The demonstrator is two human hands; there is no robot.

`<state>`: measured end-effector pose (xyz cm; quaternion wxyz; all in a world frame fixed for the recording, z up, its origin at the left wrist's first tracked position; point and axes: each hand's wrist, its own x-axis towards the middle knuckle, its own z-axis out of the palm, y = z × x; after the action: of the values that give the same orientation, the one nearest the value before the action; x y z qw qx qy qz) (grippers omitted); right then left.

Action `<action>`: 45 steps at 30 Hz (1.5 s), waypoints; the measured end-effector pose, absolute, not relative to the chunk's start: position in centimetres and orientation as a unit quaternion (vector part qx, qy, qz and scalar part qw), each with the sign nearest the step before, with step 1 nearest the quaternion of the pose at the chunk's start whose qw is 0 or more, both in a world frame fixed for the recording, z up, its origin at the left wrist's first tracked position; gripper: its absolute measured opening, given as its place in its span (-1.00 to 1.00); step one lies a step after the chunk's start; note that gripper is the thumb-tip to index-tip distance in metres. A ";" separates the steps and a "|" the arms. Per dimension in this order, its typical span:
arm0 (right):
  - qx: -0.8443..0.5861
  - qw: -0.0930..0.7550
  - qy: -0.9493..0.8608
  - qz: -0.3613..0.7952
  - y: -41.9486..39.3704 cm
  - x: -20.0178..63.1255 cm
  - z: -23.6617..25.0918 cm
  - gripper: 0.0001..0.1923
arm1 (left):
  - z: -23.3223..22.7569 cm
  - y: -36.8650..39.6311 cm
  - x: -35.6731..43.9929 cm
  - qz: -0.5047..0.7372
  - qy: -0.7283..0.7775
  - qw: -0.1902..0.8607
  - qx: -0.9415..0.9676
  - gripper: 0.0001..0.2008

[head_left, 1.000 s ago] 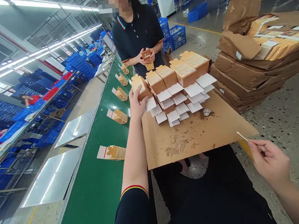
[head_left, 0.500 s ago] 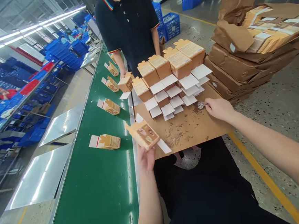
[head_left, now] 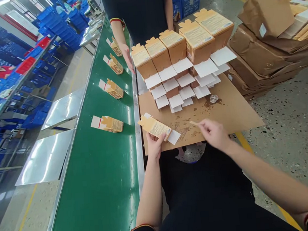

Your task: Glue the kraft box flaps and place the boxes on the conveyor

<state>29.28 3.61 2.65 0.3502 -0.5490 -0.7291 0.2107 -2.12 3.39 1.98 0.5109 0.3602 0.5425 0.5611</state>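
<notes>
My left hand (head_left: 155, 145) grips a small tan carton (head_left: 156, 126) with its printed text side up and a white flap (head_left: 173, 136) sticking out at the right end. My right hand (head_left: 214, 134) pinches a short, thin, light-brown stick (head_left: 194, 123), its tip over the stained part of the cardboard sheet (head_left: 239, 112). Behind that hand, a small clear cup (head_left: 214, 98) sits on the sheet among dark wet spots. Stacked cartons (head_left: 173, 44), white flaps hanging toward me, stand at the back of the sheet.
Several cartons (head_left: 108, 124) lie on the green conveyor belt (head_left: 100, 176) at my left, bordered by a metal rail (head_left: 138, 131). Across from me stands a co-worker (head_left: 140, 13), one hand beside the stack. Brown-wrapped bundles (head_left: 266, 56) are piled at the right.
My right hand has moved from the clear cup toward me with the stick. The carton in my left hand has turned to its text side. The co-worker's hand has let go of a carton at the stack.
</notes>
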 end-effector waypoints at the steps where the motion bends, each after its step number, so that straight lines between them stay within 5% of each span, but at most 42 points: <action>1: -0.519 0.351 -0.749 0.217 2.3 27.2 1.9 -0.71 | 1.9 3.5 -2.1 0.552 0.550 0.512 0.360 -0.06; 6: -0.454 0.343 -0.807 0.160 -0.7 21.0 -1.2 -0.65 | 2.1 3.2 -2.2 0.534 0.564 0.517 0.360 -0.03; 14: -0.469 0.303 -0.824 0.094 0.2 21.7 -2.0 -0.63 | 1.7 2.4 -1.5 0.548 0.562 0.470 0.404 -0.01; 28: -0.549 0.409 -0.715 0.142 -3.3 26.7 0.1 -0.66 | -0.3 0.4 0.6 0.460 0.634 0.284 0.552 -0.37; 34: -0.534 0.428 -0.711 0.165 -4.0 26.7 -0.3 -0.70 | -0.4 0.9 1.3 0.465 0.651 0.290 0.525 -0.32; 38: -0.551 0.446 -0.684 0.172 -3.9 28.2 -0.1 -0.69 | 1.0 2.1 -4.4 0.494 0.701 0.288 0.426 -0.28; 45: -0.597 0.473 -0.619 0.192 -2.9 31.3 -0.5 -0.54 | 3.8 -0.1 -20.5 0.551 0.793 0.109 0.234 -0.21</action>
<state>31.28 -2.88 -0.47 0.4729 -0.5972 -0.6188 0.1916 -20.55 -0.07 3.77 0.1093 0.2344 0.7932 0.5513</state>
